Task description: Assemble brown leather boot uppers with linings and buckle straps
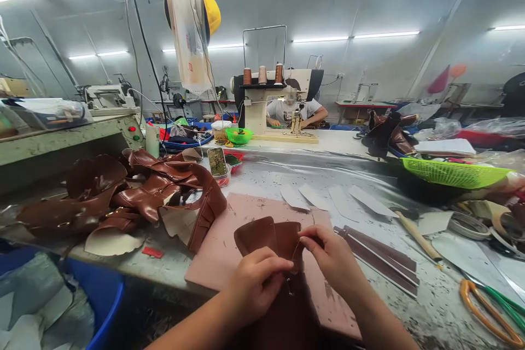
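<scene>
Head view. The leather piece (pixel 256 236) is smooth, brown and semi-gloss, with a flared, two-lobed far end and rounded corners. A small metallic fitting (pixel 290 287) shows lower down. My left hand (pixel 259 279) has thumb and forefinger closed on the piece near its right-side edge; my right hand (pixel 328 254) pinches that edge slightly farther out. Orientation: the flared end points away from me; the long axis runs back toward my body, into shadow.

Location: the far end lies over a flat, scuffed pink board (pixel 209 240), which rests on the pale, speckled table (pixel 270 175). To the left is a heap of glossy brown leather parts (pixel 151 191) (creased, some showing a cream backing). To the right are flat brown strips (pixel 383 257), a wooden-handled tool (pixel 418 235) and orange-handled scissors (pixel 488 311). White cut pieces (pixel 342 202) lie beyond the board.

Room: grey panelled walls and tube lights (pixel 385 35). Opposite, a person (pixel 315 109) sits behind a cream sewing machine (pixel 257 115) carrying three thread spools (pixel 262 75).
</scene>
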### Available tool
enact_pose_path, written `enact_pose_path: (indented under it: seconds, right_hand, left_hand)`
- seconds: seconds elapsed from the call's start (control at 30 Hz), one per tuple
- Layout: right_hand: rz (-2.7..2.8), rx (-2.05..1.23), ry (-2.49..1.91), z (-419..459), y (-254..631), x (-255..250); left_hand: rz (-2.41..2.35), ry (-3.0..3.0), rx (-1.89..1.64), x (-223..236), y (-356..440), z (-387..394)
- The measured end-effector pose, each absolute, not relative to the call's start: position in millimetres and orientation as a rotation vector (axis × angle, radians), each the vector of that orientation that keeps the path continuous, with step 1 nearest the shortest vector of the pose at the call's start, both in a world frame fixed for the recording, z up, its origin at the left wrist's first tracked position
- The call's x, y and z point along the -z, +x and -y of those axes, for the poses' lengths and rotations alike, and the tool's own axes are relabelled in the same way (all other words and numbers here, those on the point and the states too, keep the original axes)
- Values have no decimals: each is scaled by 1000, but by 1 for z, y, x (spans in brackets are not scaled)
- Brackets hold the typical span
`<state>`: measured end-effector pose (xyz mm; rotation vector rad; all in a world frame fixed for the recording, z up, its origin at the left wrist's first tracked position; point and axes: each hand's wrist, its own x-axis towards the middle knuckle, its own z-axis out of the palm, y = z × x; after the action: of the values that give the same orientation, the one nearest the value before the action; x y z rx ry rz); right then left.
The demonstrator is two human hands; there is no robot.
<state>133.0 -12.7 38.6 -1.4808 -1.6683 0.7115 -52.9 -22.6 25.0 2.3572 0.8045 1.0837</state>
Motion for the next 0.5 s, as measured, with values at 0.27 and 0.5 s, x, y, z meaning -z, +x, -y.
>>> enact_pose_path:
  seconds: [0.27, 0.5]
  right_hand:
    - [1627, -871, -1228, 28, 123, -29]
    - [1525, -1248, -1168, 19, 124, -35]
  left_hand:
    - [-1113, 2123, -856, -41, -58, 15]
    - [-929, 2096, -1038, -26, -56, 21]
